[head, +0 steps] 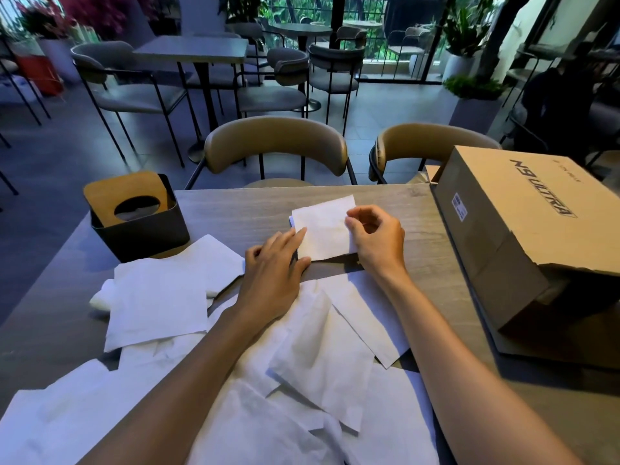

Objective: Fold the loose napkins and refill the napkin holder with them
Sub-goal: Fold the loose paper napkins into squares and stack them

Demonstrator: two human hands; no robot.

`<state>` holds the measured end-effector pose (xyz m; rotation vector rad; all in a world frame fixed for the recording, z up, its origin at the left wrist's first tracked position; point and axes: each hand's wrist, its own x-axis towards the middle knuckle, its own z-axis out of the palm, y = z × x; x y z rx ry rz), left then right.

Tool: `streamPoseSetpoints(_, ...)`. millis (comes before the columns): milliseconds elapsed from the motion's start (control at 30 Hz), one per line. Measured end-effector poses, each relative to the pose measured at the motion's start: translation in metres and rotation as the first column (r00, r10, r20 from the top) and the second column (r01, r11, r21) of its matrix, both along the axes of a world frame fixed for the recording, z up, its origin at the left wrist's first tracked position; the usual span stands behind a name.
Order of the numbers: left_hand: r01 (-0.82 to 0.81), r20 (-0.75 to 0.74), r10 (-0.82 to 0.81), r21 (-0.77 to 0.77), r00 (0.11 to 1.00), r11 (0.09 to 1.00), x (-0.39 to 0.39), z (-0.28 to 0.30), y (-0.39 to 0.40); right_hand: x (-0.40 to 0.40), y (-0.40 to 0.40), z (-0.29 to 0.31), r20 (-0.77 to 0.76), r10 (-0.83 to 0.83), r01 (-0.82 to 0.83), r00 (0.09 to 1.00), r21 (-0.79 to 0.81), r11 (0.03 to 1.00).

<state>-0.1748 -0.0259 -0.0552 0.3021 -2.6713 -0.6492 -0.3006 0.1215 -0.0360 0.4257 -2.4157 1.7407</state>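
A folded white napkin [323, 228] lies on the wooden table [432, 263] in front of me. My left hand [273, 266] lies flat with its fingertips pressing the napkin's left edge. My right hand [377, 238] is at the napkin's right edge, thumb and forefinger curled and pinching that edge. Several loose unfolded napkins [157, 303] spread over the near part of the table, under both forearms. The dark napkin holder [141, 226] with a tan lid and oval slot stands at the far left of the table.
A large cardboard box [523, 229] lies on its side at the table's right. Two tan chairs [275, 146] stand beyond the far edge. More tables and chairs fill the room behind.
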Motion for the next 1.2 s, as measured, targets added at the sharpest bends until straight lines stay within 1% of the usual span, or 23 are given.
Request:
streamPoseSetpoints(67, 0.009, 0.02, -0.008, -0.046, 1.0, 0.999, 0.001, -0.001, 0.0, 0.0, 0.001, -0.002, -0.014, -0.016, 0.016, 1.0, 0.002, 1.0)
streamPoseSetpoints(167, 0.017, 0.044, -0.015, -0.054, 0.999, 0.998, 0.0, 0.001, -0.001, -0.002, 0.003, -0.003, -0.046, -0.006, 0.007, 0.999, 0.018, 1.0)
streamPoseSetpoints(300, 0.013, 0.059, -0.007, -0.097, 0.998, 0.995, 0.0, -0.001, -0.001, -0.005, 0.006, -0.007, -0.098, 0.086, -0.071, 0.991, 0.148, 0.986)
streamPoseSetpoints(367, 0.009, 0.036, -0.006, -0.067, 0.999, 0.998, -0.001, -0.001, -0.001, -0.006, 0.006, -0.01, -0.129, 0.12, -0.092, 0.984, 0.202, 0.975)
streamPoseSetpoints(467, 0.003, -0.009, -0.003, -0.008, 1.0, 1.0, 0.0, -0.002, -0.001, -0.005, 0.005, -0.012, -0.179, 0.142, -0.098, 0.973, 0.238, 0.966)
streamPoseSetpoints(533, 0.002, -0.05, 0.001, 0.053, 0.999, 0.999, -0.001, -0.003, -0.001, -0.004, 0.004, -0.011, -0.166, 0.117, -0.084, 0.979, 0.196, 0.977)
streamPoseSetpoints(667, -0.019, -0.164, 0.038, 0.117, 0.986, 0.993, -0.001, -0.001, -0.004, -0.004, 0.003, 0.0, -0.033, 0.051, -0.052, 0.998, -0.026, 0.998)
streamPoseSetpoints(767, -0.045, -0.169, 0.066, 0.126, 0.983, 0.991, 0.001, 0.001, -0.005, -0.003, 0.007, 0.01, 0.058, 0.085, -0.074, 0.995, -0.171, 0.983)
streamPoseSetpoints(833, -0.043, -0.152, 0.061, 0.118, 0.987, 0.992, 0.001, 0.0, -0.006, -0.002, 0.009, 0.012, 0.103, 0.113, -0.09, 0.988, -0.212, 0.973)
streamPoseSetpoints(933, -0.032, -0.134, 0.053, 0.151, 0.99, 0.988, 0.002, 0.001, -0.008, -0.002, 0.009, 0.01, 0.134, 0.135, -0.103, 0.982, -0.224, 0.969)
streamPoseSetpoints(1000, -0.027, -0.121, 0.047, 0.16, 0.991, 0.987, 0.002, 0.001, -0.009, -0.002, 0.008, 0.009, 0.138, 0.136, -0.107, 0.981, -0.202, 0.974)
streamPoseSetpoints(1067, -0.013, -0.12, 0.033, 0.163, 0.992, 0.987, 0.002, 0.001, -0.009, -0.002, 0.006, 0.006, 0.119, 0.122, -0.104, 0.985, -0.144, 0.984)
streamPoseSetpoints(1200, -0.005, -0.11, 0.02, 0.142, 0.994, 0.99, 0.001, 0.002, -0.008, -0.001, 0.003, -0.002, -0.007, 0.078, -0.077, 0.997, 0.123, 0.989)
